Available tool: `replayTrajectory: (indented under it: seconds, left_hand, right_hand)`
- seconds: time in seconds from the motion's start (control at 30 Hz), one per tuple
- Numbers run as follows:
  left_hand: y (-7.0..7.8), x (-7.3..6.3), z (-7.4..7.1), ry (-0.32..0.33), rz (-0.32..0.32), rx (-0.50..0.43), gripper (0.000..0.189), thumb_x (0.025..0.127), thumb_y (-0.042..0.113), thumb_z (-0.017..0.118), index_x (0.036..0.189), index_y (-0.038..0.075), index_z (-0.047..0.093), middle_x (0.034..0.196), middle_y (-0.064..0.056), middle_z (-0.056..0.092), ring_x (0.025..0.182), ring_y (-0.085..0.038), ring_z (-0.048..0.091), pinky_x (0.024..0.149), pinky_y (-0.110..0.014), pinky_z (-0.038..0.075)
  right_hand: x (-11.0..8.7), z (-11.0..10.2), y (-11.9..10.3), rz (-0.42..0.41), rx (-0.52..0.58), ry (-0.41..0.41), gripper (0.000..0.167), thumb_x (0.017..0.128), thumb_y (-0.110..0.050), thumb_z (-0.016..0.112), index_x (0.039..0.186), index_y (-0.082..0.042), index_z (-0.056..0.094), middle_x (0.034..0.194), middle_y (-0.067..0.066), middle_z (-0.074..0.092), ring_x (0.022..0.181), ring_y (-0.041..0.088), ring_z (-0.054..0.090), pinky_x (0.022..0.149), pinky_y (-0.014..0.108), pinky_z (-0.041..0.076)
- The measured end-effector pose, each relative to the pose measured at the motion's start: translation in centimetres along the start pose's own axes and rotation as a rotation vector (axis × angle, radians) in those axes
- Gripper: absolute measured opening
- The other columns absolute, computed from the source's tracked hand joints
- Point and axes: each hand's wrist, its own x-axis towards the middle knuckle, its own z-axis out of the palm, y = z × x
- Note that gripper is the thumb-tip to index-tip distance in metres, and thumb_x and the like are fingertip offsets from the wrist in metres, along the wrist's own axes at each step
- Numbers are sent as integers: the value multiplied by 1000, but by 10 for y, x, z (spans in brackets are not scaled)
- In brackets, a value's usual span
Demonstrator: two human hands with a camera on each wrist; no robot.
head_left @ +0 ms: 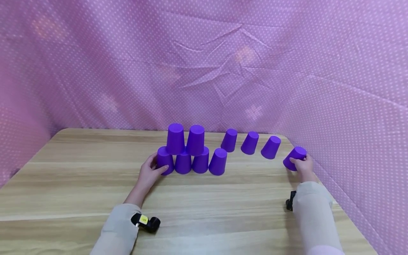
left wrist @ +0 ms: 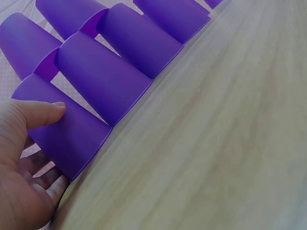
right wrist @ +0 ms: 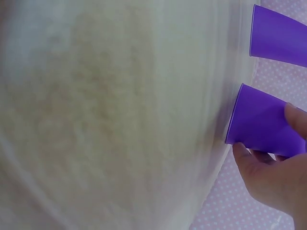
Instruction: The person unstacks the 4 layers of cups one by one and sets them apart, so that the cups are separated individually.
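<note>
Several upside-down purple cups stand side by side in a row, and two more purple cups (head_left: 175,139) (head_left: 195,140) sit on top, bridging the ones below. My left hand (head_left: 151,172) holds the leftmost bottom cup (left wrist: 72,127), thumb across its near side and fingers around the far side. The right end cup (head_left: 218,162) of that row has nothing on it. At the table's right side, my right hand (head_left: 304,167) grips another upside-down purple cup (right wrist: 264,122) between thumb and fingers. Whether that cup touches the table I cannot tell.
Three single upside-down purple cups (head_left: 229,140) (head_left: 250,143) (head_left: 271,147) stand apart between the stack and my right hand. The wooden table (head_left: 204,212) ends at a pink dotted cloth (head_left: 204,71) behind and on the sides.
</note>
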Motion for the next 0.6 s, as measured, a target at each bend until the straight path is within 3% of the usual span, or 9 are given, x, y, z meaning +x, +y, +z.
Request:
replayTrajectory:
  seconds: [0.17,0.37,0.6]
  left_hand:
    - [0,0,-2,-4,9,-13,65,76,4,63,131,-2,29,130,-24,32,119,-32,30,99,-36,27]
    - [1,-1,-2,3,15,-34,64,75,1,63,130,-3,30,129,-24,32,119,-33,30,99,-36,27]
    - [-2,-3,-1,3,23,-49,64,75,0,63,130,-4,30,128,-26,33,118,-33,31,98,-36,28]
  right_hand:
    - [-7,-1,-9,13,-1,-41,73,77,-1,57,135,4,12,135,25,19,121,36,23,100,40,22]
    - [-15,-5,-27,63,-55,-91,89,76,-17,64,135,4,1,137,25,13,122,36,20,101,44,15]
    - [-19,-5,-53,-6,-176,-148,95,78,-24,62,132,6,-10,135,32,-1,122,42,10,101,46,13]
